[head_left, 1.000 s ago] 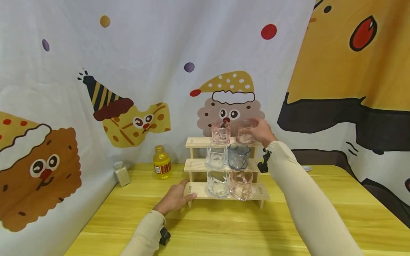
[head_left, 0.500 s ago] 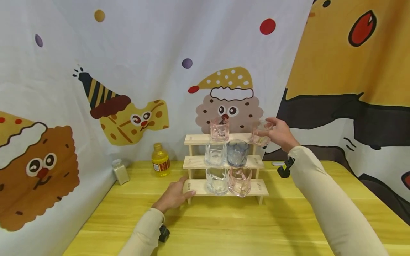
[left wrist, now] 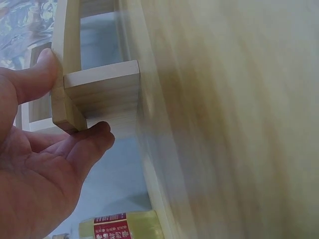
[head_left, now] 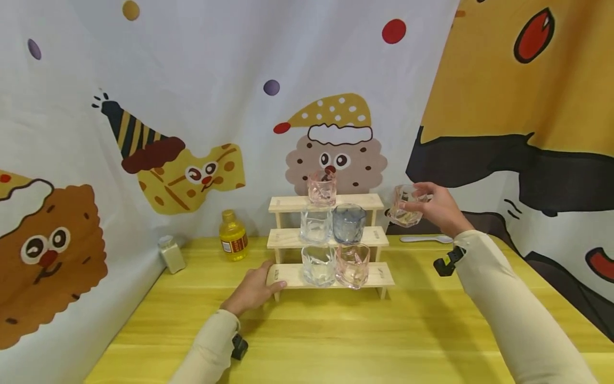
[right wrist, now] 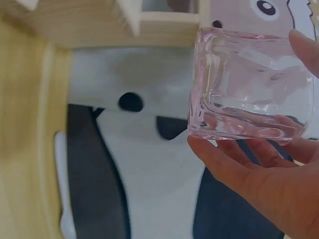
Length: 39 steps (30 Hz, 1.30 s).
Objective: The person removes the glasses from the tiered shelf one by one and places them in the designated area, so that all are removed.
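A three-tier wooden display stand (head_left: pixel 283 237) stands on the table. My left hand (head_left: pixel 251 290) grips the left end of its lowest shelf, thumb on top and fingers beneath, as the left wrist view shows. To the right of the stand, in the air, my right hand (head_left: pixel 443 208) holds a pink glass tumbler (right wrist: pixel 249 87) between thumb and fingers. Another pink tumbler (head_left: pixel 322 189) sits on the top shelf. The middle shelf bears a clear tumbler (head_left: pixel 316 226) and a blue-grey tumbler (head_left: pixel 349 226). Below them stand a clear tumbler (head_left: pixel 318 266) and a pink tumbler (head_left: pixel 352 266).
A bottle of yellow oil (head_left: pixel 233 240) stands left of the stand, with a pale-filled glass jar (head_left: pixel 171 255) further left. Behind the right hand a white spoon (head_left: pixel 424 239) lies near the table's back edge. A patterned cloth (head_left: pixel 216 69) hangs behind the table (head_left: pixel 307 336).
My right hand has lifted the pink tumbler off the right of the top shelf and moved it rightward, clear of the stand. The left hand has kept its grip on the lowest shelf.
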Motion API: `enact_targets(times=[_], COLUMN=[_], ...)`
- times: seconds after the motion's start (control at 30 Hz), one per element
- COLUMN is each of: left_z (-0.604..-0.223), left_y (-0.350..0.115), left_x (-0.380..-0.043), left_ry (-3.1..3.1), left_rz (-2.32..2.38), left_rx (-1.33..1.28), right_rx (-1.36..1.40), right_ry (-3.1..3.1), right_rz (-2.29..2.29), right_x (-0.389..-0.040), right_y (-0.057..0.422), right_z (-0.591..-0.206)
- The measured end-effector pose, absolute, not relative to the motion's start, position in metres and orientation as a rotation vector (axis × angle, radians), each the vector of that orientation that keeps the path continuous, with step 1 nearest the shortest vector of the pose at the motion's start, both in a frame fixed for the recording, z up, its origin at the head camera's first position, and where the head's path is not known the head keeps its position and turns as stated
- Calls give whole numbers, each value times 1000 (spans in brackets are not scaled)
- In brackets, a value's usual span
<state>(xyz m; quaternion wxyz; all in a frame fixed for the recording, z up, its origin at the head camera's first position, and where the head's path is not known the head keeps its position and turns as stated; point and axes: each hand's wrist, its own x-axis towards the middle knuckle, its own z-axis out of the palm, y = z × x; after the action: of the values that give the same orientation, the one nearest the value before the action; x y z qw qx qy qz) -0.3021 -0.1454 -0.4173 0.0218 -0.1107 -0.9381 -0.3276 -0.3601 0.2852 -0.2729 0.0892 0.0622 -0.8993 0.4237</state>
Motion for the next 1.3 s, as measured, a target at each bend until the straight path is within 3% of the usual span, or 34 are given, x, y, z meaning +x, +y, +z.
enact_targets(times=[0.73, 1.3], left_z=[-411, -412], left_y=[-146, -145], left_x=[-300, -300], left_ry=[-2894, -2889], left_rz=[-968, -1000], left_rx=[-387, -358], right_rx=[126, 33], right_ry=[-2815, -2777], right_rz=[1233, 1239], right_x=[-362, -375], right_y=[294, 288], right_z=[-376, -396])
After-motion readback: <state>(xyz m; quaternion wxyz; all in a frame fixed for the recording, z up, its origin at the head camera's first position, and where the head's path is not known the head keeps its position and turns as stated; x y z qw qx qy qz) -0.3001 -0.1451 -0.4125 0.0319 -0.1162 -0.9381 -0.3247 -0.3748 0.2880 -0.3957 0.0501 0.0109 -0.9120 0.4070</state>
